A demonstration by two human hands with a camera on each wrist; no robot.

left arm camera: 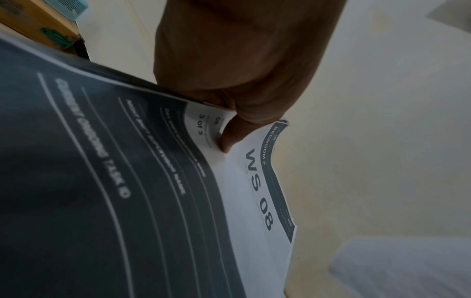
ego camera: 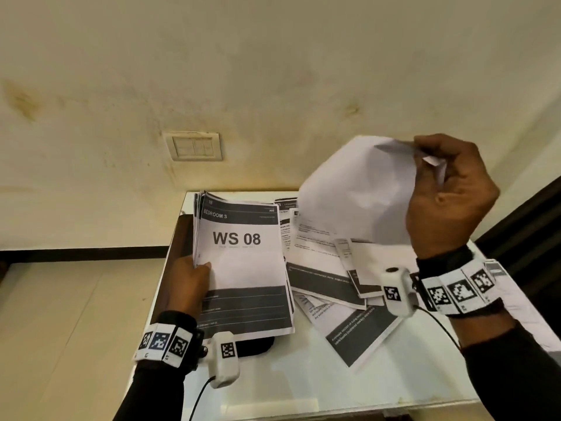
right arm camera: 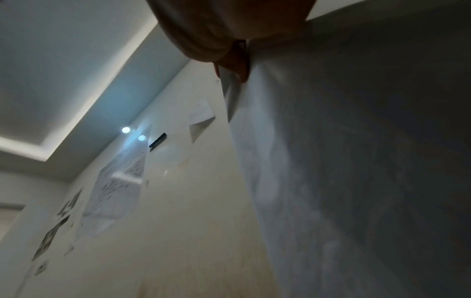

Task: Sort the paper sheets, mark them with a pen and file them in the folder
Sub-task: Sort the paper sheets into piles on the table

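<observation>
In the lower left of the head view the left hand (ego camera: 190,278) grasps the sorted stack (ego camera: 243,262) by its left edge, thumb laid on the top page headed "WS 08" and the fingers out of sight beneath, which steadies the stack and keeps its face readable for matching. The left wrist view shows the same pinch from below, the thumb pressing the pages so that they bow. At the right of the frame the right hand (ego camera: 449,196) is raised, its fingertips pinching the upper corner of a single sheet (ego camera: 358,189) that hangs with its blank back toward the camera; judging by the pose, the sheet is lifted so that its printed side can be read before it joins a group. Below it, right of the stack, loose sheets (ego camera: 331,287) lie fanned and overlapping on the white surface (ego camera: 334,378), seemingly unsorted. A dark flat object (ego camera: 253,344) shows under the stack's lower edge; whether it is the folder cannot be told. No pen is visible. Behind, a switch plate (ego camera: 194,146) sits on the stained wall.
</observation>
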